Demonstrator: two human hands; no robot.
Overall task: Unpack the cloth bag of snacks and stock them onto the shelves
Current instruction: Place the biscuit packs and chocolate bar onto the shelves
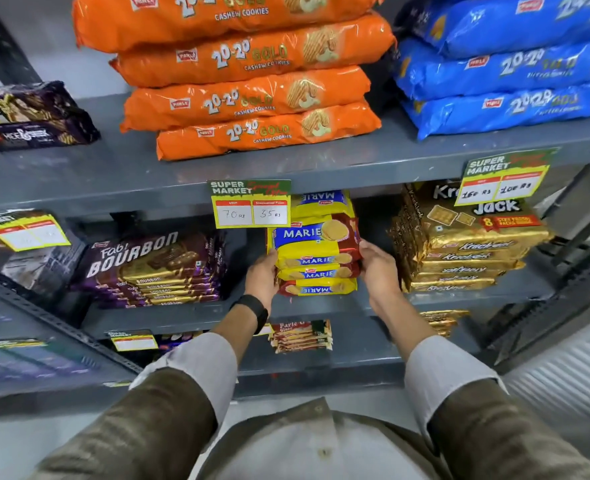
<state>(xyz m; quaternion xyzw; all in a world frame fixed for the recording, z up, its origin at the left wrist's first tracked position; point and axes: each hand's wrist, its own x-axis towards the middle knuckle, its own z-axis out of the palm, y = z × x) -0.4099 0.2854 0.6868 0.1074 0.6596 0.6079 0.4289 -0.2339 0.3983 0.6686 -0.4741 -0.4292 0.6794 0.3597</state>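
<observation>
While both hands — left hand [262, 271], right hand [378, 268] — flank the Marie packets [316, 258], each grip presses its side.

MARIE packs [316, 258]; Bourbon packs [155, 268]; price tag [250, 206] (70, 35 Rs).

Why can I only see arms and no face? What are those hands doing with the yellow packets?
The camera sits on the person's head and looks down, so you see only their arms. This is a shop shelf. The left hand and right hand press on both sides of a stack of yellow Marie biscuit packets on the middle shelf. Beside it lie purple Bourbon packets and golden cracker packets. Above are orange cookie bags and blue bags. A price tag says 70 and 35.
</observation>
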